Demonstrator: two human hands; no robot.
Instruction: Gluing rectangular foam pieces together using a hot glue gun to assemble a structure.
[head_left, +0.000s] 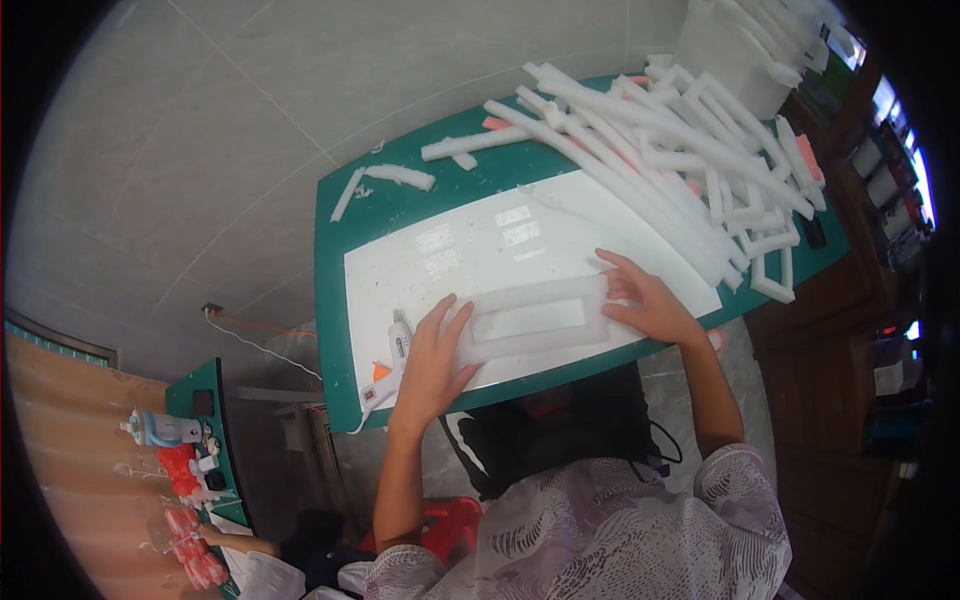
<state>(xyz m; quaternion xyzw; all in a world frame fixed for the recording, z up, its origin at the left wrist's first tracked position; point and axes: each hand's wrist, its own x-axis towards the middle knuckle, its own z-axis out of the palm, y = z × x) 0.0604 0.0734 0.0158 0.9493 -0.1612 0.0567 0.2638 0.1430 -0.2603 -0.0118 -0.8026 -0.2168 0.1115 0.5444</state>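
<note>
A white foam frame (530, 293), a long rectangle with an open middle, lies on the white sheet in front of me. My left hand (431, 362) holds its left end, fingers along the edge and thumb low. At the other end, my right hand (650, 303) grips the frame between thumb and bent fingers, with the index finger stretched out. Just left of my left hand rests a white glue gun (398, 345) with an orange part, its nozzle pointing away from me. Part of its body is hidden behind my left hand.
The white sheet (400, 265) covers much of the green table (340, 215). A pile of white foam strips and frames (690, 160) fills the far right. Foam scraps (400, 177) lie at the far left. Another person's arm (240, 541) shows by a side table at lower left.
</note>
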